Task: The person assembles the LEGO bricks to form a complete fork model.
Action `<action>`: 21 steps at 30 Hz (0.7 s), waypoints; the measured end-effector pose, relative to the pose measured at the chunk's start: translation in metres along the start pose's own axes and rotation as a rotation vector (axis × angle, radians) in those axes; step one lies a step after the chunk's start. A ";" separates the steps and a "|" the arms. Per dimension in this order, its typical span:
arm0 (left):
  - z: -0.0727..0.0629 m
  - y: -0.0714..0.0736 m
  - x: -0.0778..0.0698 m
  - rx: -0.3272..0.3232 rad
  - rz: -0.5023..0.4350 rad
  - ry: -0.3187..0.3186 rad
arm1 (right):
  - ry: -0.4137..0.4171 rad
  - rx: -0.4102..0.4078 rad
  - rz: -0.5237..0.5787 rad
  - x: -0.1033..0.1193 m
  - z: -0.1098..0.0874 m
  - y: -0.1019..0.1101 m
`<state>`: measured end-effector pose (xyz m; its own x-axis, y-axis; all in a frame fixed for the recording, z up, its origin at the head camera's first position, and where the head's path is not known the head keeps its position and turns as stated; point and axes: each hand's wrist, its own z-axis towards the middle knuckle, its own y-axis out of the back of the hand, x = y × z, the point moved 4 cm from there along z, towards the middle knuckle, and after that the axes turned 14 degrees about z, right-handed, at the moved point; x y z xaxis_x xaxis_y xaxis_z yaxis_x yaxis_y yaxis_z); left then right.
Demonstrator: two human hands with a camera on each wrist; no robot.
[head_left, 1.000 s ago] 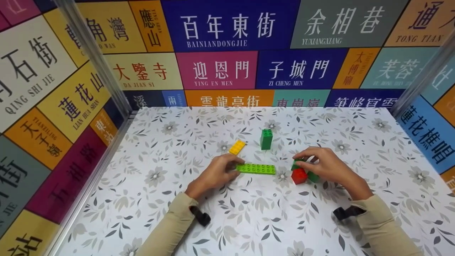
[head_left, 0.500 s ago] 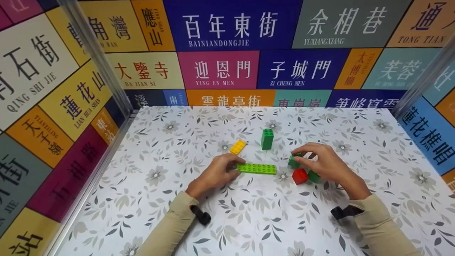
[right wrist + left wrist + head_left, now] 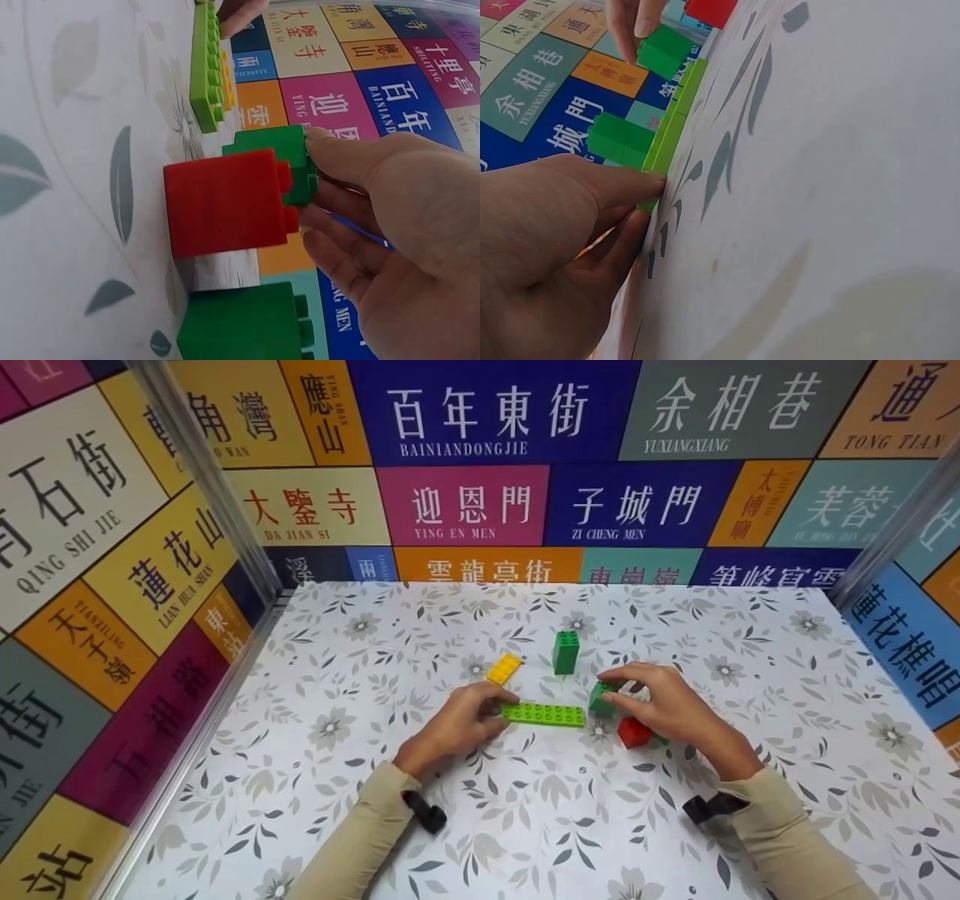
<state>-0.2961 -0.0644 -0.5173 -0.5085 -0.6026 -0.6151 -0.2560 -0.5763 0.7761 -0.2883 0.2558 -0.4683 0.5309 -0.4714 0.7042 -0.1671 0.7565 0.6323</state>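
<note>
My left hand pinches the left end of a long lime-green toy brick lying flat on the table, studs up. The left wrist view shows thumb and finger on the end of that brick. To its right, my right hand pinches a dark green brick between thumb and fingers, close to the lime brick's right end. A red brick sits just below the right hand. Beside it stands another green brick, mostly hidden under the hand in the head view.
A tall green block stands upright behind the lime brick. A flat yellow brick lies behind the left hand. The table has a floral cover, and sign-printed walls enclose its back and sides.
My right hand has carried the dark green brick left, away from beside the red brick and toward the lime brick. My left hand keeps its hold on the lime brick.
</note>
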 end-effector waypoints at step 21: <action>0.002 0.000 0.003 0.014 -0.002 0.031 | -0.013 0.096 0.087 0.016 0.008 -0.024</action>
<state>-0.2989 -0.0648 -0.5192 -0.4825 -0.6185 -0.6202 -0.2681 -0.5697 0.7769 -0.2829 0.2269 -0.4696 0.5001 -0.4123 0.7615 -0.2911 0.7482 0.5962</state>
